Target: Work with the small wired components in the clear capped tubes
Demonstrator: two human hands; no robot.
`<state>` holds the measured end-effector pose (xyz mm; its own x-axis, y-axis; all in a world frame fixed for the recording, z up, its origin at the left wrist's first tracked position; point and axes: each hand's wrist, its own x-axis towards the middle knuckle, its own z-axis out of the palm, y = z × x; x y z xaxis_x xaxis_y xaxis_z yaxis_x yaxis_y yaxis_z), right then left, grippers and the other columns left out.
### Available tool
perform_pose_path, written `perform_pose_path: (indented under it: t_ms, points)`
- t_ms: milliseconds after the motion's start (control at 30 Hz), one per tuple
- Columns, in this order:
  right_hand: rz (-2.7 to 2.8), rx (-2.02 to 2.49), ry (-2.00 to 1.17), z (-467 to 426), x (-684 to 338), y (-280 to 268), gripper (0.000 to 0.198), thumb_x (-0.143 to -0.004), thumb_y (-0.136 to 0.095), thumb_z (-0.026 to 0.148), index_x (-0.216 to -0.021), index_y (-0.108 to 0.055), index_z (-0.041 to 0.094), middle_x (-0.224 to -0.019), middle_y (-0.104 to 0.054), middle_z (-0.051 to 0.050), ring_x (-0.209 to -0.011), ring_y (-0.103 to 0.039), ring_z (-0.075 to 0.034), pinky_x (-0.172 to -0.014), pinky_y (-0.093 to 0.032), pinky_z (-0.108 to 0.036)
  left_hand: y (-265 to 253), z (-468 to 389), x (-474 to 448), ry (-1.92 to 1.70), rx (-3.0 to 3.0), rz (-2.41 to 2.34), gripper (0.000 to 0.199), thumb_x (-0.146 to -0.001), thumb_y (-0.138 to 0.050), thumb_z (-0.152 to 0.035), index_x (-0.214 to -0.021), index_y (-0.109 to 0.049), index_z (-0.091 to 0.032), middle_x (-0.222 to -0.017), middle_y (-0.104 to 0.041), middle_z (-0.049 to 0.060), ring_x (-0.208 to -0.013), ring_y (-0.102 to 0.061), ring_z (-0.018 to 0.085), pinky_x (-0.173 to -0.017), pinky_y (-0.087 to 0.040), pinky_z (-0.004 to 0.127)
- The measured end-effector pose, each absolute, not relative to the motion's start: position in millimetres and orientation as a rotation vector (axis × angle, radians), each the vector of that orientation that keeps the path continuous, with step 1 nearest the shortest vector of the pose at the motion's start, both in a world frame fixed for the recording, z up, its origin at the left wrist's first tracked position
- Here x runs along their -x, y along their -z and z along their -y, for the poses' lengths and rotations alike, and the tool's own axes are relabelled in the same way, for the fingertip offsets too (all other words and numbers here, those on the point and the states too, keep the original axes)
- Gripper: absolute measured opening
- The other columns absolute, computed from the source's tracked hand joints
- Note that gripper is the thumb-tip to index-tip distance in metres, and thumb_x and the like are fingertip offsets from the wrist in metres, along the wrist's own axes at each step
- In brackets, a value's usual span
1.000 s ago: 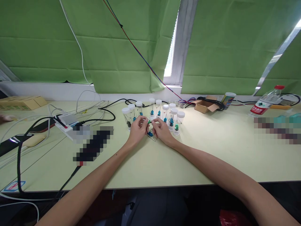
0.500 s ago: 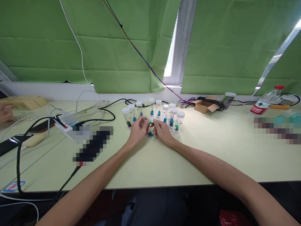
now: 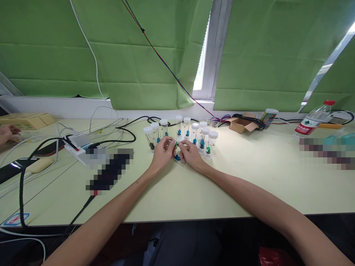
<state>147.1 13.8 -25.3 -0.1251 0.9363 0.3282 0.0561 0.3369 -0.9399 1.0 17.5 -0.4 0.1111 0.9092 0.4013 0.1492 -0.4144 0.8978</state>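
Observation:
My left hand (image 3: 164,150) pinches a small shiny green piece (image 3: 176,144) between thumb and fingertips. My right hand (image 3: 190,152) is closed too, its fingertips at the right side of that piece; what they grip is too small to make out. Just below the hands, a blue piece with thin wire (image 3: 177,157) lies on the table. Several clear tubes with white caps stand in a loose arc behind and beside the hands. Most contain a blue piece on wire; the right front tube (image 3: 212,142) holds a green one, and the left front tube (image 3: 149,139) a dark one.
Left on the table (image 3: 177,199) are a power strip (image 3: 79,151), phones and tangled cables. Another person's hand (image 3: 9,133) is at the far left near a yellow box (image 3: 27,120). Back right stand an open cardboard box (image 3: 241,125), a can (image 3: 269,118) and a water bottle (image 3: 314,120).
My right fingertips have shifted slightly up and left against the green piece. My left hand stays almost still. The other person's hand at far left has moved a little right.

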Motion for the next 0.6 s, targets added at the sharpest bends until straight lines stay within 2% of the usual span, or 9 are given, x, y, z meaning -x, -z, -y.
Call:
perform_pose_path:
  t_ms: [333,467,600]
  points:
    - [1.475,0.991,-0.946,-17.9,-145.5,28.2,0.055,-0.093,-0.039,0.069,-0.072,-0.055,0.02,-0.045,-0.05,0.004,-0.037,-0.045,-0.01,-0.045,-0.039,-0.023,-2.1,-14.2,-2.8,-1.338,-1.693,-1.042,0.03,-0.086,-0.061,-0.05,-0.089,-0.055,-0.021,-0.063,-0.057,-0.002,-0.05,-0.052,0.011,-0.047,-0.043,0.024]
    - [1.472,0.993,-0.956,-17.5,-145.7,28.6,0.056,-0.094,-0.036,0.068,-0.075,-0.055,0.019,-0.046,-0.052,0.004,-0.037,-0.047,-0.01,-0.043,-0.039,-0.023,0.6,-16.9,-2.0,-1.345,-1.693,-1.045,0.03,-0.087,-0.061,-0.05,-0.089,-0.055,-0.021,-0.064,-0.059,-0.001,-0.049,-0.052,0.011,-0.046,-0.043,0.024]
    - [1.467,0.978,-0.98,-16.0,-146.0,27.0,0.045,-0.092,-0.044,0.065,-0.085,-0.053,0.022,-0.046,-0.052,0.007,-0.036,-0.046,-0.01,-0.041,-0.038,-0.021,0.6,-16.8,-2.0,-1.36,-1.677,-1.058,0.031,-0.087,-0.061,-0.051,-0.089,-0.055,-0.021,-0.068,-0.06,0.0,-0.049,-0.053,0.011,-0.045,-0.043,0.024]
